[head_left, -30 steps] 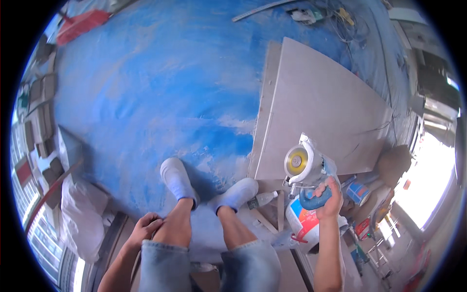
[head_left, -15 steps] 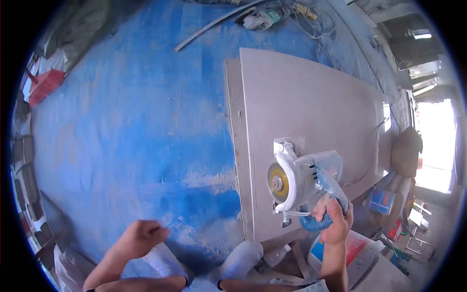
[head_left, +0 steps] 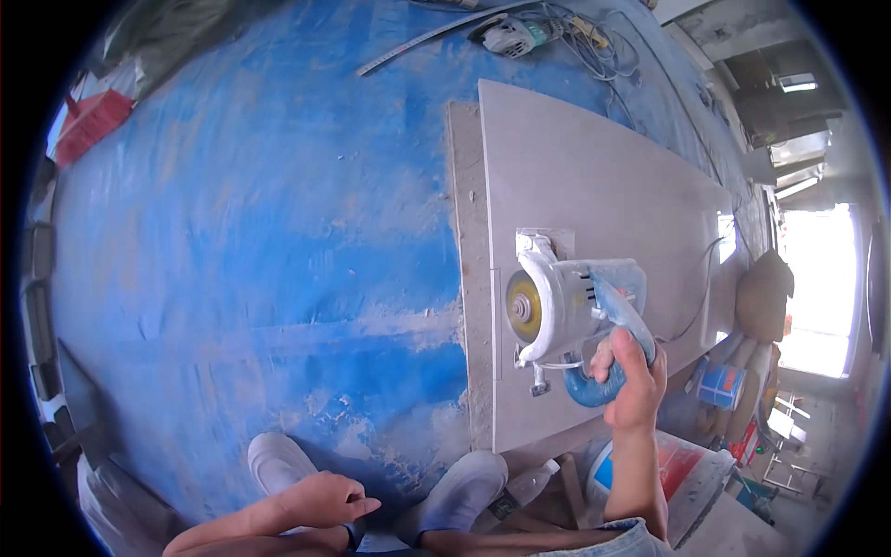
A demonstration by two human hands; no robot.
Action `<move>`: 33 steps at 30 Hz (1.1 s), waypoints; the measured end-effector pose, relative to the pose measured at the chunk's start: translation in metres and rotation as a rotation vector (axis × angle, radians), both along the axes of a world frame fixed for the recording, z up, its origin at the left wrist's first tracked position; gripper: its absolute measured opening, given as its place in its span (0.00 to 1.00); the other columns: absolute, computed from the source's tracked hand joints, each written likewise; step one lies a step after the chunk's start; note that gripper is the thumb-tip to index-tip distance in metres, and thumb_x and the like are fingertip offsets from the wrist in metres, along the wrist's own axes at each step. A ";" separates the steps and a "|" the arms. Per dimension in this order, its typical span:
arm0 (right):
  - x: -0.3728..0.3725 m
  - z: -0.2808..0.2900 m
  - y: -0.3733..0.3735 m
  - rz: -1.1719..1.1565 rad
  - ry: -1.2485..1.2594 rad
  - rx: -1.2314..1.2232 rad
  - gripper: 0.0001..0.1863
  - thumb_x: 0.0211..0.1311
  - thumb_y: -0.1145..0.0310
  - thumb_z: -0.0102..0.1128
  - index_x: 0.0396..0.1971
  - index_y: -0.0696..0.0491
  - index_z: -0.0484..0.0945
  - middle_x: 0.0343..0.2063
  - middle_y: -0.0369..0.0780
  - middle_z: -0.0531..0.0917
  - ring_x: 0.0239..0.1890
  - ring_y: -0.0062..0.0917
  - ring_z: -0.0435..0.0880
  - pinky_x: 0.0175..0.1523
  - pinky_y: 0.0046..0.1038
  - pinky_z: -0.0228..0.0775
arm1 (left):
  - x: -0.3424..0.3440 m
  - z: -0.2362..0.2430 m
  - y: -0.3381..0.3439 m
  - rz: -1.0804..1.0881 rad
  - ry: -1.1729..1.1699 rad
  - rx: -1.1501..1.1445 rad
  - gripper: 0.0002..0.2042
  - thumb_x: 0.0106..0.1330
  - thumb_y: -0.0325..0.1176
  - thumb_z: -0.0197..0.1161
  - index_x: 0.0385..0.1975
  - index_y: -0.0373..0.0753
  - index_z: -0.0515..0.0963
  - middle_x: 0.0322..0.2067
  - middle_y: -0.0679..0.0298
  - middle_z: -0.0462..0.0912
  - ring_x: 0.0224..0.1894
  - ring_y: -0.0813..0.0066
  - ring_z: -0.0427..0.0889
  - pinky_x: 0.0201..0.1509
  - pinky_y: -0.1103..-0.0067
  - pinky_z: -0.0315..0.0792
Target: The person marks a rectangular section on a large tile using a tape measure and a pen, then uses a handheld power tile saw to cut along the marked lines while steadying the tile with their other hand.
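Observation:
My right hand (head_left: 633,376) is wrapped round the blue loop handle of a handheld circular cutter (head_left: 585,297), whose body is white with dust. The cutter rests on a large pale slab (head_left: 613,176), near its left edge. Its round yellowish blade (head_left: 524,306) faces left; the cutter's base plate hides where the blade meets the slab. Low in the view, my left hand (head_left: 325,499) is loosely curled near my left shoe (head_left: 281,462), with nothing visible in it and touching no tool.
A blue, dust-stained floor sheet (head_left: 232,241) spreads to the left. Beyond the slab lie a second power tool (head_left: 510,37), tangled cables (head_left: 594,46) and a long metal strip (head_left: 418,46). A bucket (head_left: 682,473) and a plastic bottle (head_left: 534,483) stand or lie near right.
My right hand has moved the cutter farther away along the slab's left edge. My left hand has dropped nearer to me and shifted right. The whole view has shifted slightly.

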State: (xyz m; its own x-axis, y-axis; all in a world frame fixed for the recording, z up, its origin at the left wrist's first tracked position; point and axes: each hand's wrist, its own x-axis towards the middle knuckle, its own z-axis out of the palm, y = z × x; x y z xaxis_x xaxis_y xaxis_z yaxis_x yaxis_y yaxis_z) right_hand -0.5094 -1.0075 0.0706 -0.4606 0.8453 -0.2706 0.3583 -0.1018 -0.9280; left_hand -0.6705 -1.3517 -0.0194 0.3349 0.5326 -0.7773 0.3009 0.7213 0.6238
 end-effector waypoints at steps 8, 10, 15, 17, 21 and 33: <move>0.005 -0.004 0.002 -0.022 0.027 -0.021 0.14 0.66 0.63 0.60 0.28 0.59 0.77 0.19 0.36 0.75 0.21 0.18 0.71 0.29 0.23 0.62 | 0.002 0.026 0.015 0.160 0.053 0.033 0.22 0.70 0.51 0.57 0.29 0.36 0.82 0.27 0.49 0.84 0.33 0.45 0.83 0.40 0.61 0.76; 0.006 -0.005 0.004 0.003 0.030 -0.011 0.13 0.66 0.63 0.61 0.29 0.60 0.78 0.18 0.36 0.75 0.21 0.18 0.71 0.30 0.22 0.62 | 0.002 0.028 0.015 0.187 0.052 0.086 0.21 0.69 0.50 0.59 0.28 0.36 0.82 0.26 0.49 0.84 0.31 0.45 0.83 0.38 0.60 0.76; -0.002 -0.003 0.001 -0.019 0.030 0.004 0.13 0.67 0.64 0.61 0.31 0.60 0.78 0.18 0.35 0.75 0.21 0.18 0.71 0.30 0.22 0.62 | 0.003 0.029 0.016 0.208 0.038 0.090 0.20 0.69 0.49 0.59 0.28 0.36 0.81 0.25 0.48 0.84 0.31 0.44 0.83 0.37 0.60 0.76; -0.004 -0.002 0.000 -0.024 0.016 0.014 0.13 0.67 0.64 0.61 0.32 0.60 0.79 0.17 0.35 0.75 0.21 0.18 0.71 0.30 0.22 0.62 | 0.003 0.030 0.015 0.216 0.034 0.087 0.20 0.69 0.49 0.60 0.28 0.35 0.81 0.25 0.48 0.84 0.31 0.45 0.83 0.37 0.61 0.77; -0.002 -0.005 0.001 -0.009 0.012 0.022 0.13 0.66 0.64 0.61 0.32 0.61 0.79 0.17 0.35 0.74 0.21 0.18 0.71 0.29 0.22 0.62 | 0.001 0.032 0.018 0.261 0.022 0.095 0.19 0.68 0.48 0.61 0.29 0.35 0.81 0.25 0.48 0.84 0.31 0.45 0.83 0.37 0.61 0.77; -0.001 -0.008 0.001 -0.030 0.006 0.017 0.14 0.66 0.63 0.62 0.33 0.61 0.79 0.17 0.35 0.74 0.20 0.18 0.71 0.29 0.22 0.63 | -0.004 0.038 0.025 0.227 0.008 0.037 0.19 0.69 0.48 0.61 0.32 0.34 0.81 0.27 0.50 0.85 0.32 0.48 0.84 0.37 0.64 0.77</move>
